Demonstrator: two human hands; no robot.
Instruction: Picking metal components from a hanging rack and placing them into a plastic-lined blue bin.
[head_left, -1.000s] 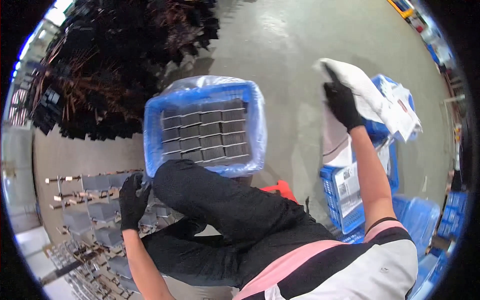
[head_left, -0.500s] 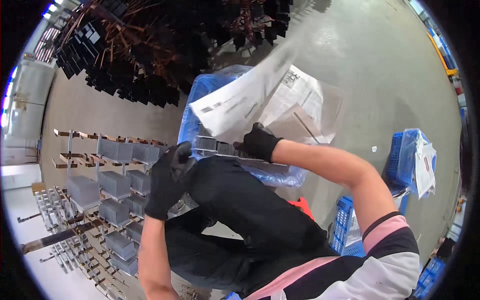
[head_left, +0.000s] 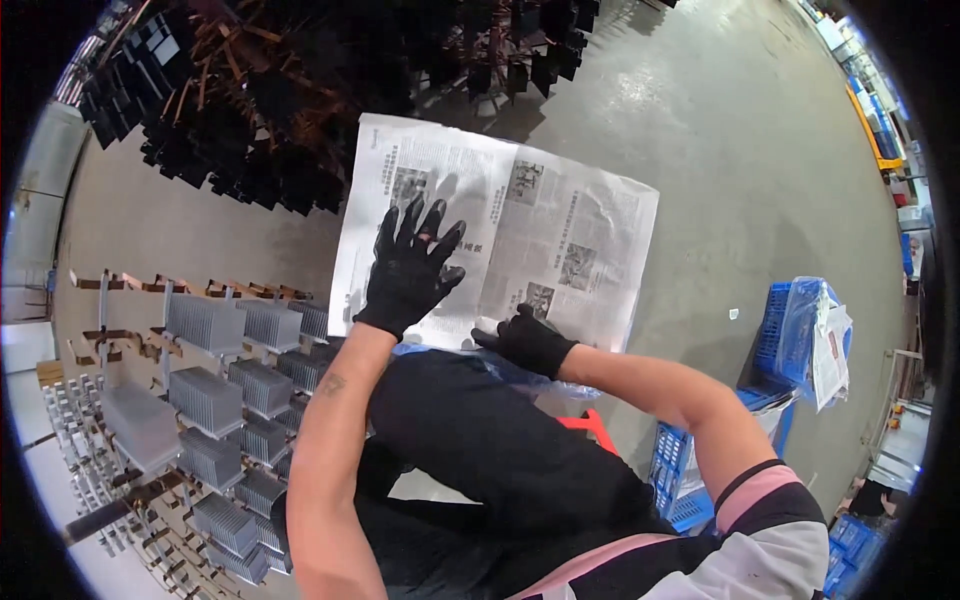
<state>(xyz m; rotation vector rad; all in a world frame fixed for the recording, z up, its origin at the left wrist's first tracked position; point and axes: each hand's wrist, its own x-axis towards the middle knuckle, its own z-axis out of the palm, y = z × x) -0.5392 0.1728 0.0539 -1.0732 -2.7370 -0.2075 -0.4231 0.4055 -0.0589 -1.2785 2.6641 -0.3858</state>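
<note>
A spread newspaper (head_left: 600,230) with printed columns and small pictures lies over the blue-lined crate in front of my knees, hiding nearly all of it and its contents. My left hand (head_left: 405,280), in a black glove, rests on the paper's left half, open with fingers spread. At the paper's lower edge, near the center, is my gloved right hand (head_left: 535,343). Its fingers are bent and closed on that edge. A strip of clear blue plastic liner (head_left: 575,388) peeks out below the paper.
Racks of grey finned heat sinks (head_left: 205,395) stand at the left. Dark parts (head_left: 270,110) hang in a dense cluster at the upper left. Blue crates (head_left: 775,330) with plastic and papers sit at the right. A red object (head_left: 590,425) shows beside my leg.
The newspaper, lifted and blurred before, now lies flat over the crate and covers the finned parts. My left hand has moved from beside my knee up onto the paper and spread its fingers.
</note>
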